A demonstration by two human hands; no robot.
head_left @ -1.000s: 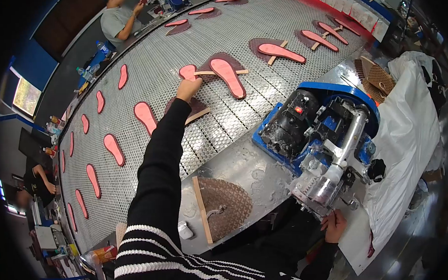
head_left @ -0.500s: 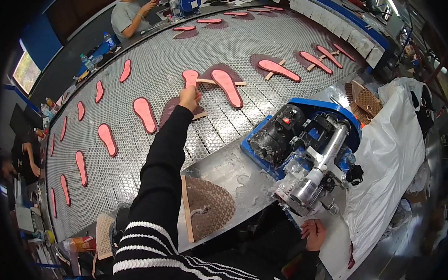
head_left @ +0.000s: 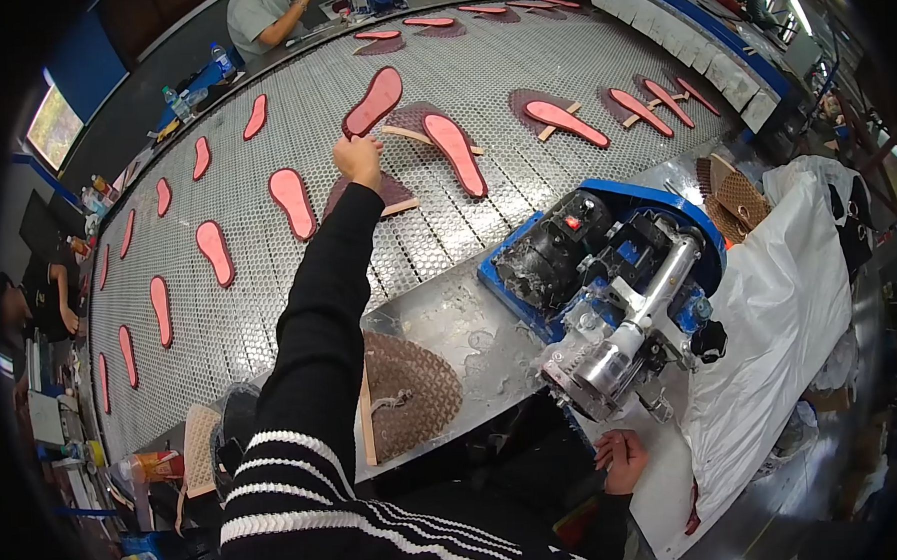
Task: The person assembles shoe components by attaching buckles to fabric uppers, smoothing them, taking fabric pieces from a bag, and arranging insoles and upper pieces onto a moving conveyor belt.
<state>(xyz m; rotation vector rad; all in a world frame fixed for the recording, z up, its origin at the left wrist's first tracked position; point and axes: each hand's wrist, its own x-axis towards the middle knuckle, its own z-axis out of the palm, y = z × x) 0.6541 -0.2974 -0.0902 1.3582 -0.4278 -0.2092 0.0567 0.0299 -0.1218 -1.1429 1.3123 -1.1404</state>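
My left hand (head_left: 360, 161) is closed on the narrow end of a pink shoe insole (head_left: 375, 99), which tilts up to the right over the metal mesh belt (head_left: 368, 268). Just under my left wrist, a dark purple patterned shoe upper (head_left: 390, 193) with a pale strip is partly covered by my sleeve. Close by on the right, another pink insole (head_left: 454, 157) lies across a purple upper (head_left: 417, 123) with a similar strip. My right hand (head_left: 621, 459) rests below the blue-framed machine (head_left: 609, 293), its fingers loosely bent and nothing visible in them.
Several pink insoles (head_left: 213, 253) lie in rows on the belt. A brown patterned upper (head_left: 412, 397) is on the metal ledge (head_left: 481, 329) near me. White plastic sheeting (head_left: 761, 336) covers things at right. Across the belt sits another person (head_left: 262, 20).
The insole in my left hand has swung away from the belt surface and turned, its wide end now up and to the right. My right hand stays about where it was.
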